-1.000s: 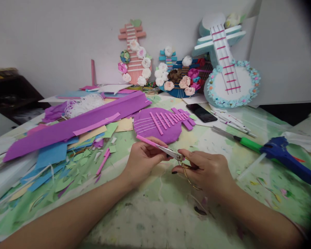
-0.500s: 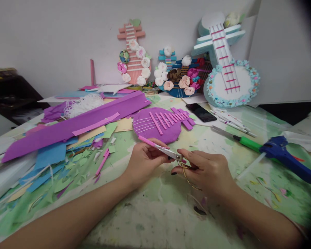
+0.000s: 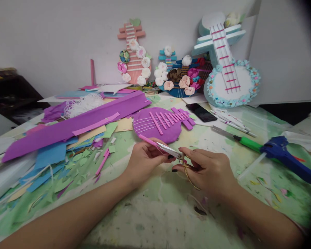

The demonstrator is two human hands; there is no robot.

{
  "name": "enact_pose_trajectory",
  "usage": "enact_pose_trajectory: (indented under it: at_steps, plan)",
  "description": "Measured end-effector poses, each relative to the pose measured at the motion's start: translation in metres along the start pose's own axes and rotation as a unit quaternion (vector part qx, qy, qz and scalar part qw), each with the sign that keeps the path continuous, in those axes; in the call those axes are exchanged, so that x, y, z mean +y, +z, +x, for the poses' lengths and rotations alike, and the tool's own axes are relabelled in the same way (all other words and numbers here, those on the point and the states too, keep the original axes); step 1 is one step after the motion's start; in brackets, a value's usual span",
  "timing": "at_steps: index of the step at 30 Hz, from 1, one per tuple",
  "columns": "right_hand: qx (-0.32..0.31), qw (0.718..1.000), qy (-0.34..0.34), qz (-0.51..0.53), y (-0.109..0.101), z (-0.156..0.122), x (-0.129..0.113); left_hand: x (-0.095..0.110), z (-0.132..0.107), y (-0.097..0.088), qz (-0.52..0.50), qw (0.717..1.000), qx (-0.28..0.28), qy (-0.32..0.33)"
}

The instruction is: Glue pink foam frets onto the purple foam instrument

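Note:
My left hand (image 3: 145,159) pinches a thin pink foam strip (image 3: 148,140) that points up and to the left. My right hand (image 3: 209,169) is closed round the gold handles of small scissors (image 3: 171,150), whose silver blades lie along the strip near my left fingertips. Just beyond both hands a purple foam guitar shape (image 3: 158,125) lies flat, with pink strips and white strings across it.
A long purple foam sheet (image 3: 75,123) and several paper scraps cover the left of the table. A blue glue gun (image 3: 285,157), a green-handled tool (image 3: 245,141), white sticks (image 3: 230,121) and a black phone (image 3: 201,112) lie to the right. Decorated guitar models (image 3: 224,65) lean on the back wall.
The scissors have slid a little further along the pink strip toward my left hand. Both hands have otherwise stayed in place.

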State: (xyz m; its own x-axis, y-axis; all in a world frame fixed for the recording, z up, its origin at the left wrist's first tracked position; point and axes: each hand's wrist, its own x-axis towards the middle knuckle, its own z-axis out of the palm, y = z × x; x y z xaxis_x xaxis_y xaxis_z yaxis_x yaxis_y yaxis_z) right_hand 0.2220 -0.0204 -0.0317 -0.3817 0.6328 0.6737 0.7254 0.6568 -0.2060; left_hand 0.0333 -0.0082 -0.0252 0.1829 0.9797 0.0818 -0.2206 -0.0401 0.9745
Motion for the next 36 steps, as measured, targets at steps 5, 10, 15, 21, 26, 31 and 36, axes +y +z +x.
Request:
enact_pose_trajectory:
  at_steps: [5,10,15,21,26,31,36]
  plan:
    - [-0.003,1.000,-0.011,0.002,-0.0001,0.0017,0.0012,-0.0021,0.0001,-0.0018,-0.009,1.000,0.002,0.001]
    - [-0.003,1.000,-0.018,0.007,0.0007,0.0020,0.0018,0.0015,0.0000,0.0011,0.015,1.000,-0.006,-0.010]
    - [-0.011,1.000,-0.006,0.020,0.0023,0.0006,0.0011,0.0044,-0.0002,0.0023,0.016,1.000,-0.011,-0.010]
    - [-0.018,1.000,-0.006,0.012,0.0010,0.0013,0.0002,0.0027,-0.0003,0.0028,0.017,1.000,-0.018,-0.008]
    - [-0.023,0.999,-0.013,0.024,-0.0007,0.0018,-0.0004,0.0002,-0.0013,0.0029,0.004,1.000,-0.023,-0.011]
    - [-0.012,1.000,-0.015,0.010,-0.0002,-0.0009,0.0002,0.0033,-0.0027,0.0035,0.005,1.000,-0.023,0.002]
    - [-0.011,1.000,-0.027,-0.008,0.0001,-0.0032,0.0012,0.0018,-0.0028,0.0047,-0.003,0.999,-0.036,0.000]
